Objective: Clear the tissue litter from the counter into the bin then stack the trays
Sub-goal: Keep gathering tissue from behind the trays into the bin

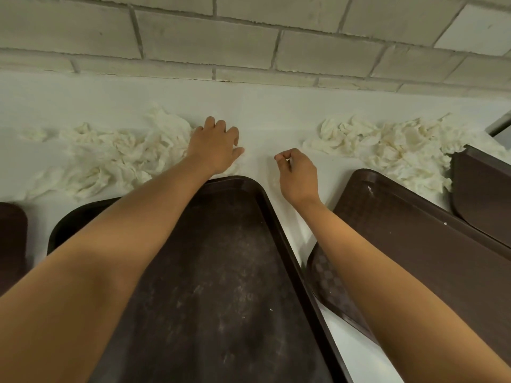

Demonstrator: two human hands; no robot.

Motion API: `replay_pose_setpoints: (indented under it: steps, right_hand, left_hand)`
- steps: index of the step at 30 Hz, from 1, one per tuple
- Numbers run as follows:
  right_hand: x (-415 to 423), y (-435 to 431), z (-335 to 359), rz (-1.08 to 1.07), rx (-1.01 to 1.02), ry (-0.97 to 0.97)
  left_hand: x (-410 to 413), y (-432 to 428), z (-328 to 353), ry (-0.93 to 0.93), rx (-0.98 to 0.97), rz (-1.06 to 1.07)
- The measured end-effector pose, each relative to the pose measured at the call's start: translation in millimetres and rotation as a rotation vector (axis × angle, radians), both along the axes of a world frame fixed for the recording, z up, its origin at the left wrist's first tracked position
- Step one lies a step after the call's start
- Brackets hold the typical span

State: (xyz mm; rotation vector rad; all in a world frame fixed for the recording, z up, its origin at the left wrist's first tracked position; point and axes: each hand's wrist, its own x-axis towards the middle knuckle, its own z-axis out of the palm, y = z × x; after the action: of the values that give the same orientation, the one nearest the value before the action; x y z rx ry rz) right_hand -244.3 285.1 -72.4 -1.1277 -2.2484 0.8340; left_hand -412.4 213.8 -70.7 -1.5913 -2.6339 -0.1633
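Wall (193,37) runs behind the desk (262,111). I see two tissue piles at the back, left pile (110,156) and right pile (392,150), well apart. Left grip (215,145) touches the left pile's right edge. In front, left to right: far-left tray (11,239), middle tray (235,272), right tray (414,244), far-right tray (486,183).

Trays, dark brown: 4. These are the centre tray (221,272), right tray (414,244), far-right tray (484,189) and far-left tray (11,239); the last two are cut by the frame. A dark rim beside the left forearm may be a fifth tray or the centre tray's corner; cannot tell.
Tissue: 2 heaps, left heap (110,158) and right heap (392,145), plus 1 small clump (34,134).
Hands: 2, left hand (214,149) and right hand (298,175).
Counter (262,111): 1.
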Motion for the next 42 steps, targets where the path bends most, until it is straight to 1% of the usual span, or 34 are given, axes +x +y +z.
replay_pose_setpoints:
  steps: [3, 7, 9, 12, 14, 15, 19, 23, 26, 29, 37, 42]
  right_hand:
    - [2, 0, -1, 0.011, 0.014, -0.006]
    - [5, 1, -3, 0.008, -0.006, -0.022]
    - [6, 1, -4, 0.010, -0.015, -0.026]
    - [6, 0, -5, 0.022, -0.018, -0.030]
    - [6, 0, -6, 0.028, -0.021, -0.024]
    - [6, -1, -6, 0.032, -0.021, -0.019]
    - [5, -5, -3, 0.045, -0.024, 0.004]
    - [3, -9, 4, 0.049, -0.022, 0.022]
    - [3, -13, 10, 0.059, -0.018, 0.045]
    - [3, -17, 17, 0.082, -0.014, 0.059]
    - [6, -36, 32, 0.135, -0.048, 0.124]
    - [15, -45, 39, 0.168, -0.069, 0.115]
  left_hand:
    - [4, 2, -2, -0.050, 0.025, -0.024]
    - [8, 4, 0, -0.051, 0.055, -0.033]
    - [10, 4, 2, -0.008, 0.075, -0.042]
    - [13, 4, 8, 0.105, 0.124, -0.067]
    - [15, 5, 10, 0.150, 0.173, -0.082]
    - [16, 5, 13, 0.142, 0.209, -0.068]
    - [23, 3, 25, 0.045, 0.322, 0.005]
    - [27, -5, 33, -0.024, 0.441, 0.021]
    - [28, -12, 40, -0.137, 0.559, 0.035]
    - [29, -20, 50, -0.248, 0.637, 0.088]
    - [46, -45, 66, -0.515, 0.735, 0.326]
    - [68, -61, 69, -0.629, 0.785, 0.391]
